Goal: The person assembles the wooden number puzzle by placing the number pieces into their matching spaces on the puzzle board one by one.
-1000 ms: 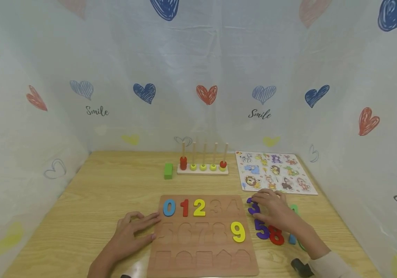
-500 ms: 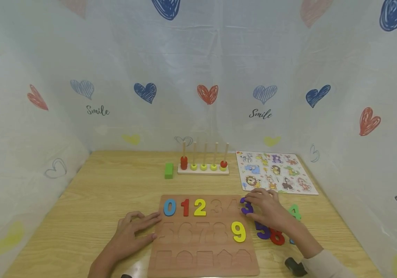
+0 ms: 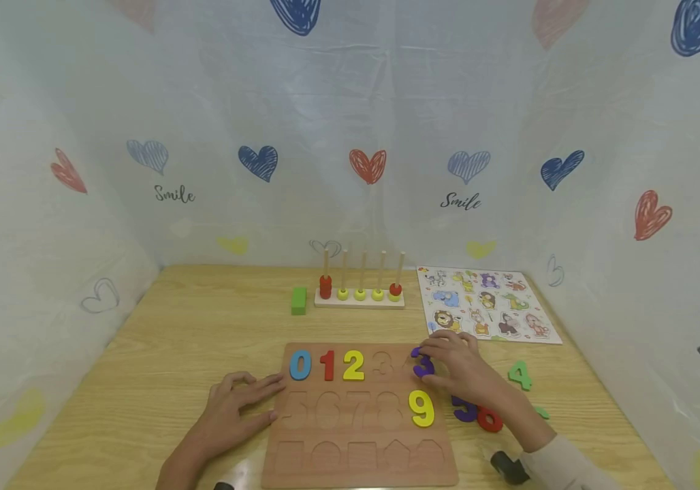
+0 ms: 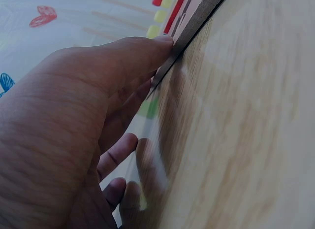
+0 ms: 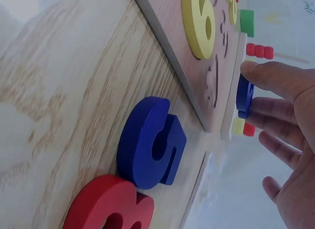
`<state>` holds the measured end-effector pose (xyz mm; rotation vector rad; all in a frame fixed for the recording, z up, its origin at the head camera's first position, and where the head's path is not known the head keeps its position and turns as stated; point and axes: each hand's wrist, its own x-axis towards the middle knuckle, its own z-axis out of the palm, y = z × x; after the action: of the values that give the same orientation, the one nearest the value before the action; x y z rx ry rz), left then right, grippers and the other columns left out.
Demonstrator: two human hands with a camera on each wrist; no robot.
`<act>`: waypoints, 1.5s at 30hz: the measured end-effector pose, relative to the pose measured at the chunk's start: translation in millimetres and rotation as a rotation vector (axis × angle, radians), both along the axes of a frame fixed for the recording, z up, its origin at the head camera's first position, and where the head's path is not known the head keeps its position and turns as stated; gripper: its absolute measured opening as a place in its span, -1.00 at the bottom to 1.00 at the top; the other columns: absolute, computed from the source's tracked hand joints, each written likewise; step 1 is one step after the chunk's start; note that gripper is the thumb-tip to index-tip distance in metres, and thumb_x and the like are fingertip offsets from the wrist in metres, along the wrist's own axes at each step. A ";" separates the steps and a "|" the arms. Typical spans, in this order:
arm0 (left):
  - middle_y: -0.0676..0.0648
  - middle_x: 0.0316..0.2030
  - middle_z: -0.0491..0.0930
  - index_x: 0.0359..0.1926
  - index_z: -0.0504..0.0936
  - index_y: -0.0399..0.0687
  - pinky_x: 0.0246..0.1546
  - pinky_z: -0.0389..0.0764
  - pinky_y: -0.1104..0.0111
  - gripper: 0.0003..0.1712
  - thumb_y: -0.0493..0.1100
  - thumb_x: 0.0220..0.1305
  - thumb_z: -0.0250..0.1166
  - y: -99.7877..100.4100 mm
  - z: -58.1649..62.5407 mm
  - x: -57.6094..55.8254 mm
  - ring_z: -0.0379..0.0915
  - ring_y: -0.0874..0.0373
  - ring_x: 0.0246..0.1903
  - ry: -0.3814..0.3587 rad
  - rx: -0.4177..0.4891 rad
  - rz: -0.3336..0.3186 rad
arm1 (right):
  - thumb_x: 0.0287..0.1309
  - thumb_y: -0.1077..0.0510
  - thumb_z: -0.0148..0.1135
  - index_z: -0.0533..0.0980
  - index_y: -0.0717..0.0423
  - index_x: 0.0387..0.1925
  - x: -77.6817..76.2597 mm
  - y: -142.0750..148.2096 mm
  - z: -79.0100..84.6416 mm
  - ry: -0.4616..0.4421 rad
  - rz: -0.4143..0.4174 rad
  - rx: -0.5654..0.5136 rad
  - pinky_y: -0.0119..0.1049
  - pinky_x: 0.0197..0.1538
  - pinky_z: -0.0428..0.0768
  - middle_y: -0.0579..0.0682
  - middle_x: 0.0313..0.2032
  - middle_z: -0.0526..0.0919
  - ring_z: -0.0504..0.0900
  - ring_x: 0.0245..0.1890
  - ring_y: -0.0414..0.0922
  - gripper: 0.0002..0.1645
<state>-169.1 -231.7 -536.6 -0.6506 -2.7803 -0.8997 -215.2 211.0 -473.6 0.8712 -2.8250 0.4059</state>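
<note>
A purple number 3 (image 3: 423, 363) is pinched between the thumb and fingers of my right hand (image 3: 460, 367), over the upper right corner of a wooden number board (image 3: 338, 429). In the right wrist view the 3 (image 5: 244, 96) is held raised above the board. Blue 0 (image 3: 300, 365), red 1 (image 3: 327, 366) and yellow 2 (image 3: 353, 366) lie in the board's top row, and a yellow 9 (image 3: 421, 408) in its second row. My left hand (image 3: 233, 412) touches the board's left edge with its thumb and forefinger, the other fingers spread.
Right of the board lie a purple 5 (image 5: 147, 145), a red 8 (image 5: 106, 204) and a green 4 (image 3: 519, 376). Farther back stand a green block (image 3: 298, 301) and a peg bead counter (image 3: 359, 303). An animal picture board (image 3: 487, 304) is at the back right.
My right hand has moved left, carrying the purple 3 from the pile beside the board to above its top right corner. The green 4 has come into view. The left hand stays put.
</note>
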 end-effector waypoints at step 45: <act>0.22 0.30 0.48 0.24 0.61 0.37 -0.06 0.17 0.08 -0.47 0.21 0.25 0.37 -1.7 -1.7 -1.3 0.21 0.13 0.09 0.043 -0.004 -0.003 | 0.06 -0.03 0.51 0.67 0.05 -0.01 -13.3 -49.2 -8.3 0.005 0.081 0.078 0.21 0.13 0.17 -0.09 0.01 0.68 0.40 0.19 0.01 -0.54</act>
<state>-170.4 -233.4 -538.4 -0.6672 -2.7447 -0.8706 -228.4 161.9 -481.8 1.0031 -2.8247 0.3053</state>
